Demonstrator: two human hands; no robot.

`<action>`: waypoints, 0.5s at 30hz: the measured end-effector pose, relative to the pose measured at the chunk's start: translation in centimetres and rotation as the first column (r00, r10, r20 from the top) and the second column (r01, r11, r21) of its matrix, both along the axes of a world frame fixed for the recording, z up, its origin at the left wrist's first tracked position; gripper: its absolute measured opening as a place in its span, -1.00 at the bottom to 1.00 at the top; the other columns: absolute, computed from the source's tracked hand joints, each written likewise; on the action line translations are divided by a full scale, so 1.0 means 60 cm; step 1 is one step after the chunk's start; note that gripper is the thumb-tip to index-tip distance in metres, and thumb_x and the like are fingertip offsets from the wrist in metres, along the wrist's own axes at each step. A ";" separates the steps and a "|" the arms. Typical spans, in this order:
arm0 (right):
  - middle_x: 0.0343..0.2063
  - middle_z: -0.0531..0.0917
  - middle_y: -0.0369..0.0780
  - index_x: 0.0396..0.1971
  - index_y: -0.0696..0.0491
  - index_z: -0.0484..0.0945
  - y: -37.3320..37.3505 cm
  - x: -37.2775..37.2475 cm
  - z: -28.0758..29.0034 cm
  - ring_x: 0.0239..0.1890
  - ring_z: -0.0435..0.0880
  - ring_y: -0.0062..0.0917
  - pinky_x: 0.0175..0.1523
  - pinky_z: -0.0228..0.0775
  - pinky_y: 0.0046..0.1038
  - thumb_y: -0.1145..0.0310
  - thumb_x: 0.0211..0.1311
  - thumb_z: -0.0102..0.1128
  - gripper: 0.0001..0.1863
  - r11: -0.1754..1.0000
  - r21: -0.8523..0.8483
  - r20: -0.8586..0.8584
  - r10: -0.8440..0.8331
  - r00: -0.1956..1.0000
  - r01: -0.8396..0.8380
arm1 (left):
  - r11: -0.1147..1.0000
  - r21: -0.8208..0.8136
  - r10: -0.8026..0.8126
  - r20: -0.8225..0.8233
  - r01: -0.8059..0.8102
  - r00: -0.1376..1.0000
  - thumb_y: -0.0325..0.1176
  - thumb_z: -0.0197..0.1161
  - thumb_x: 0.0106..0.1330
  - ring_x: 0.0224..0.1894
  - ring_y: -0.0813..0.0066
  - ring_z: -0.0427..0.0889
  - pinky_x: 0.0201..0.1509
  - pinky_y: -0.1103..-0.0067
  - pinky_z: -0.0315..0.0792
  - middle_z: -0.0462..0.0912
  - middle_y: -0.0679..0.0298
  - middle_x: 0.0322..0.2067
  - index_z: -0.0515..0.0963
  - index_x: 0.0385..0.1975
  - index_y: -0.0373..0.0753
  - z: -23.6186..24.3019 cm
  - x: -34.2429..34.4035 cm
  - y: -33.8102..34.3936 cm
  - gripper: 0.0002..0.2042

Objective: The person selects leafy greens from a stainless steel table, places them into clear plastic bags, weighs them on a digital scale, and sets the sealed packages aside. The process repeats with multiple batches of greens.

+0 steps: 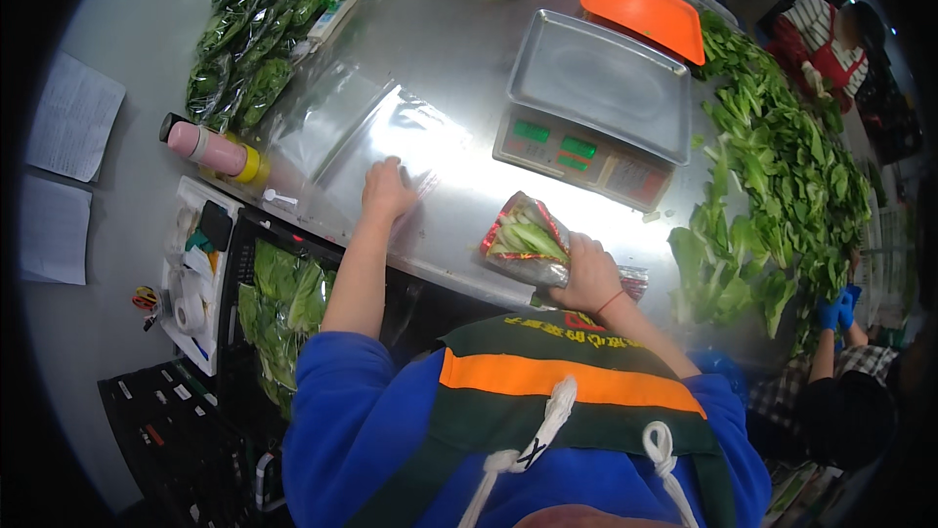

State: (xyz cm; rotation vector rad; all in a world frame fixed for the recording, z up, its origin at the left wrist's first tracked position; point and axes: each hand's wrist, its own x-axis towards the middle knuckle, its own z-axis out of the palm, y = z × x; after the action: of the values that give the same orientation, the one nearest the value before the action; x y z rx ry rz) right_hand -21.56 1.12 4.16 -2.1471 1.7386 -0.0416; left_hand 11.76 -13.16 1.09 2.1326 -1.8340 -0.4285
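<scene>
My right hand (pixel 591 276) is wrapped round the side of a bag of leafy greens (pixel 526 240), a clear bag with red trim and pale stalks showing at its open end. It lies tilted near the table's front edge. To the left, my left hand (pixel 388 188) has its fingers curled down at the edge of a clear plastic bag (pixel 337 142), one of several spread flat on the steel table (pixel 449 69). Its fingertips are partly hidden. Beyond the right hand stands a digital scale (pixel 601 88) with a bare metal pan and green-lit displays.
Loose leafy greens (pixel 782 167) are heaped on the right. Bagged greens (pixel 264 30) lie at the far left, near a pink bottle (pixel 210 149). An orange tray (pixel 643 10) sits behind the scale. A crate of bagged greens (pixel 283 303) stands below left. Other people work at right.
</scene>
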 end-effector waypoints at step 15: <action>-0.01 0.44 0.07 0.10 0.31 0.23 0.000 -0.005 0.001 0.01 0.46 -0.09 0.08 0.40 -0.23 0.06 -0.33 0.46 -0.02 1.000 0.013 0.060 -0.005 0.998 0.004 | 0.986 -0.168 -0.054 -0.291 0.004 0.955 -0.38 0.37 0.04 -0.36 0.25 0.60 -0.18 0.44 0.49 0.59 0.10 -0.32 0.64 -0.27 -0.30 -0.095 0.085 0.009 -0.75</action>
State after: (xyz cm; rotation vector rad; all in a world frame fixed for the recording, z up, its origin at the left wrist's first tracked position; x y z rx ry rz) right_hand -21.86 1.11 4.24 -2.1107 1.7059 -0.0948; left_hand 16.86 -12.61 -4.61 1.8225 -1.6712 -0.5476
